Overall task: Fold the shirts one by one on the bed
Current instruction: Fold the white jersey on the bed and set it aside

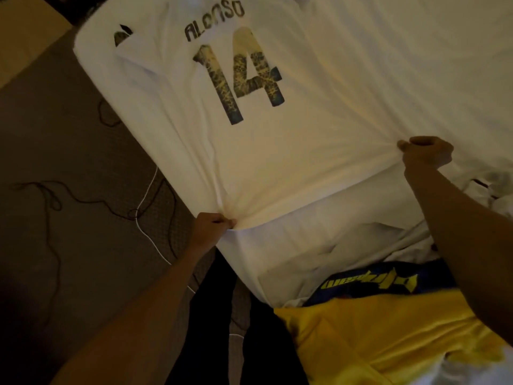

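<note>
Head view, looking down over the near left corner of the bed [416, 45]. I see a white jersey [249, 134] spread flat on the sheet with its back upward, printed ALONSO above the number 14. Its collar end points to the far side of the bed and its hem to the near side. One sleeve, with a dark mark on it, lies at the bed's left edge.

My left hand [215, 226] pinches one hem corner at the left edge of the bed, thumb and fingers closed on the cloth. My right hand [424, 154] is clenched round the other hem corner, farther in on the bed. Creases fan out from both grips and the hem runs taut between them.

By the near edge, under my right forearm, lie a yellow shirt [388, 337] and a dark blue garment [388, 279] with yellow lettering, touching each other. More white clothing [488, 190] lies toward the right edge.

Beside the bed, a black cable [52, 195] and a white cable [147, 218] trail over the carpet [69, 134].
</note>
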